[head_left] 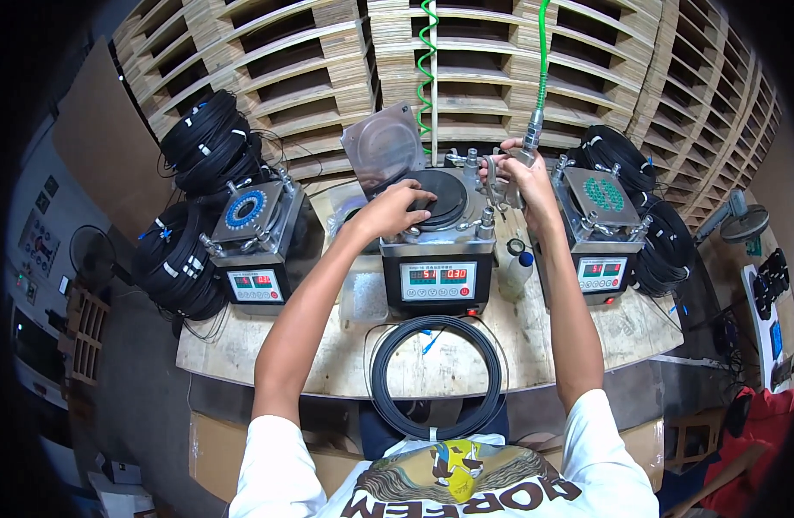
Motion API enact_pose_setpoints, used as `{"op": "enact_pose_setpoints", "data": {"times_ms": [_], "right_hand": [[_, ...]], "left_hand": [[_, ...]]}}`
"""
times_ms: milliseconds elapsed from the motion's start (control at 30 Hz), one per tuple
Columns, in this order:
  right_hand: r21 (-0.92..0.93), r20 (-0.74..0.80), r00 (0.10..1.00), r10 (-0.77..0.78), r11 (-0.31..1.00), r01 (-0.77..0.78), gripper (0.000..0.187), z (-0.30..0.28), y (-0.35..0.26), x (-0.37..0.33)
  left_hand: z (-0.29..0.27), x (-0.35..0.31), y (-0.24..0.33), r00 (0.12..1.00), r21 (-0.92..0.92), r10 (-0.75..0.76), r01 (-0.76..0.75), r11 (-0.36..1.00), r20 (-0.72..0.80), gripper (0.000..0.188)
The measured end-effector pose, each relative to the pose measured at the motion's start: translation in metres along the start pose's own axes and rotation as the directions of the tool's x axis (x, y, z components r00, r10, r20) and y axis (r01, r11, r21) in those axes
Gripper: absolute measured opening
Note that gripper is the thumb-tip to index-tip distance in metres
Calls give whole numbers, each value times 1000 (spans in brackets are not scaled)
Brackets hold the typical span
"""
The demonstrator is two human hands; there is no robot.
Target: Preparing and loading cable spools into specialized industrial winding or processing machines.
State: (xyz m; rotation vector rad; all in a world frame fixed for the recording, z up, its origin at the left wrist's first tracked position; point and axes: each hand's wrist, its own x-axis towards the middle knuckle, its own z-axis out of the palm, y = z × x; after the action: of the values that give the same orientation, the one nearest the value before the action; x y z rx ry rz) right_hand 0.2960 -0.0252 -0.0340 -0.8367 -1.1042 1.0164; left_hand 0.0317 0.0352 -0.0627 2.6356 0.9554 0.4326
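atop the black, steel-topped boxy machine (438,281), the left hand (400,210) lies unclenched on a round black disc (452,198), seemingly steadying it, while near the machine's right rear the right hand (530,180) clasps a silver metal air gun (524,157), perhaps for aiming.

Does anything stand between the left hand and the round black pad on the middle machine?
Nothing visible does: the left hand has its fingers over the near left part of the round black pad. The raised square plate stands behind the hand, not between them.
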Motion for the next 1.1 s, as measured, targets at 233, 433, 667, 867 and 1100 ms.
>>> {"op": "enact_pose_setpoints", "data": {"times_ms": [233,433,667,867,1100], "right_hand": [[-155,121,992,42,988,-22,30,0,-7,38],[-336,347,937,27,937,97,20,-19,7,145],[-661,297,954,-42,712,236,21,-20,37,233],[-743,260,966,-7,637,205,29,-40,62,250],[-670,18,964,-266,712,210,56,-65,73,129]], "left_hand": [[0,-4,-2,916,-235,59,-163,958,-396,27],[20,-20,-29,392,-437,-378,-68,897,-838,19],[45,-20,-62,564,-784,-630,-51,619,-533,38],[73,-3,-69,614,-861,-658,-73,503,-437,34],[90,-9,-90,586,-850,-661,-95,518,-468,37]]}}
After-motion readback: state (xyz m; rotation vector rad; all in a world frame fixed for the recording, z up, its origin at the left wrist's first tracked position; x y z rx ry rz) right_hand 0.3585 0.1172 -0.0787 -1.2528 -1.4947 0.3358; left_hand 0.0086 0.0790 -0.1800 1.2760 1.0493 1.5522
